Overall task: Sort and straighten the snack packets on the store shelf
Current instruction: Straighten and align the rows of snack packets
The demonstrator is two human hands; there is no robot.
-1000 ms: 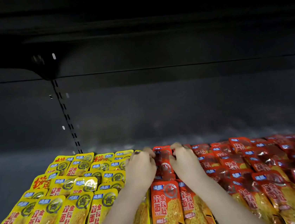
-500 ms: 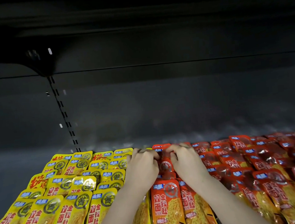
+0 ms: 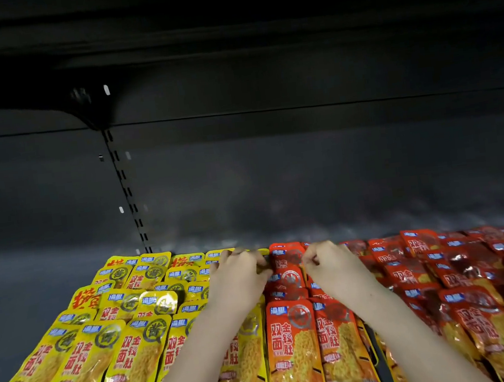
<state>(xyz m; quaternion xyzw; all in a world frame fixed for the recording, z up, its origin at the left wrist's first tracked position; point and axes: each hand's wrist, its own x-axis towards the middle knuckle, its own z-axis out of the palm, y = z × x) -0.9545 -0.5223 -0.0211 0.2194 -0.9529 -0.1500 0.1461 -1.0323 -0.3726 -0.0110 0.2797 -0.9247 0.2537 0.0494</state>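
Yellow snack packets [image 3: 125,302] fill the left half of the shelf in overlapping rows, and red snack packets [image 3: 441,266] fill the right half. Both hands reach to the back row at the border of the two colours. My left hand [image 3: 238,278] has curled fingers that pinch the edge of a yellow packet [image 3: 263,251] at the border. My right hand [image 3: 331,265] curls its fingers on the right edge of the back red packets [image 3: 287,265] that lie between the hands. My forearms cover the packets below them.
The dark back wall of the shelf [image 3: 304,169] rises just behind the back row. A slotted upright rail [image 3: 124,186] runs down it on the left. Bare grey shelf floor [image 3: 21,295] lies left of the yellow packets. The upper shelf's underside overhangs.
Both hands have drawn a little apart, which uncovers more of the red packets between them. They stay at the back row.
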